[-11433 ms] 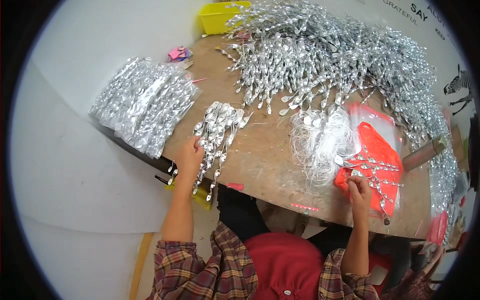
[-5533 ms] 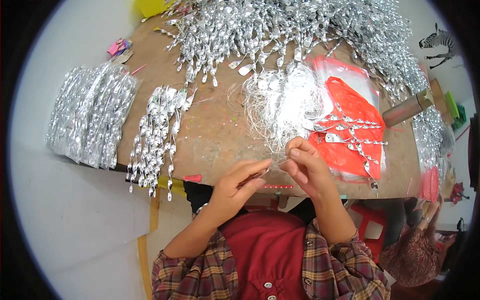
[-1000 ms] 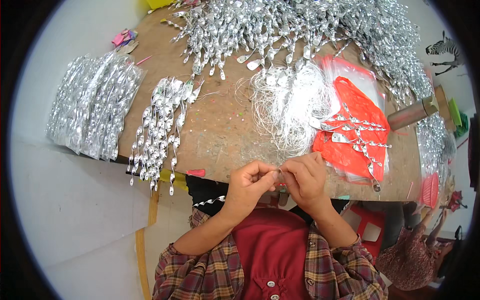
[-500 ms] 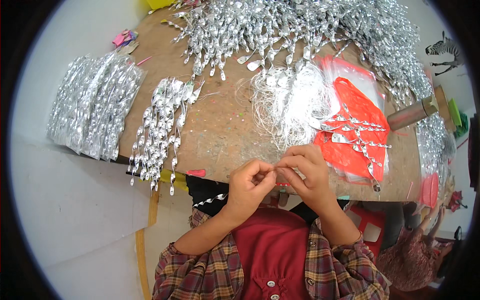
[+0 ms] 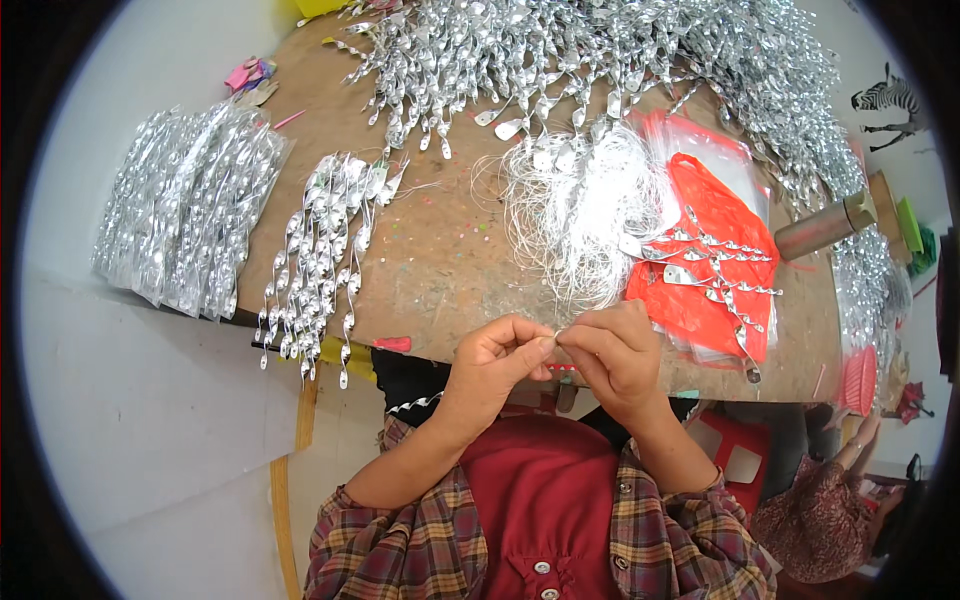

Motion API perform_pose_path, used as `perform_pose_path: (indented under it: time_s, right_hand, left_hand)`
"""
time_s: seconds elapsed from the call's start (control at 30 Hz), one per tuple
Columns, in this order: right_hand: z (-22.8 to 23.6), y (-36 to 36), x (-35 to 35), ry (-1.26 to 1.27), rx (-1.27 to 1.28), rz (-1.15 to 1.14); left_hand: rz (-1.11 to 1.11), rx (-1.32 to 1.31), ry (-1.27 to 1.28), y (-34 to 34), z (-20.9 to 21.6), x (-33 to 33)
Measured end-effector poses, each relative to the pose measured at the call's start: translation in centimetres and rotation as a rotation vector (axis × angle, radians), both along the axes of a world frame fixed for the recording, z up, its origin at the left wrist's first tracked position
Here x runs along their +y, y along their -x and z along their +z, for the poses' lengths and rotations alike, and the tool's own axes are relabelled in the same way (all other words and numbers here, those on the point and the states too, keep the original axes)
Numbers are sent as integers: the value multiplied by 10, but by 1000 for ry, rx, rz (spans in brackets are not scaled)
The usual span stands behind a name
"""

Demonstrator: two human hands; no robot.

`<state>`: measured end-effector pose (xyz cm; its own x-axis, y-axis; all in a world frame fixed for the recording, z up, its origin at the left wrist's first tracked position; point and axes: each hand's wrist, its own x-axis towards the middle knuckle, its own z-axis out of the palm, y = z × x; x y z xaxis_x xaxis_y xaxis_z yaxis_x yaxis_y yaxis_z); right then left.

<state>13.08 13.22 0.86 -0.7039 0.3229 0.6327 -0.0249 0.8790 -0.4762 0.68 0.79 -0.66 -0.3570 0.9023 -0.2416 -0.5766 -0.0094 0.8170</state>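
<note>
Just off the table's front edge, my left hand (image 5: 490, 365) and my right hand (image 5: 615, 355) meet fingertip to fingertip. Both are closed in a pinch on what looks like a thin white string (image 5: 556, 318), though the bit between the fingertips is too fine to make out clearly. A twisted silver strip (image 5: 415, 403) shows beside my left wrist, its other end hidden behind the hand. Beyond my fingers lies a loose heap of white string (image 5: 590, 215). Several twisted silver strips (image 5: 715, 265) rest on a red plastic bag (image 5: 700, 205) to the right.
A bundle of silver spirals (image 5: 325, 250) hangs over the table's (image 5: 440, 270) front edge. Packed clear bags (image 5: 190, 210) stand at the left, and a big silver heap (image 5: 560, 50) covers the back. A metal cylinder (image 5: 825, 228) stands right. Another person (image 5: 820, 510) sits at lower right.
My hands stay together at the fingertips while my right hand's fingers have curled in more. The silver strip by my left wrist has shifted slightly left.
</note>
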Motion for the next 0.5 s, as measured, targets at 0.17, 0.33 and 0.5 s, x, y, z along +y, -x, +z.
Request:
perform_pose_path:
  time_s: [0.17, 0.33, 0.5]
  right_hand:
    - [0, -1, -1, -54, 10, 31]
    - [-2, -7, 0, 104, -23, 27]
    - [-9, -6, -1, 437, -22, -88]
  left_hand:
    - [21, 47, 23, 0, 0, -1]
    - [14, -68, 7, 1, 1, -2]
    - [-9, -191, -24, -1, 9, -2]
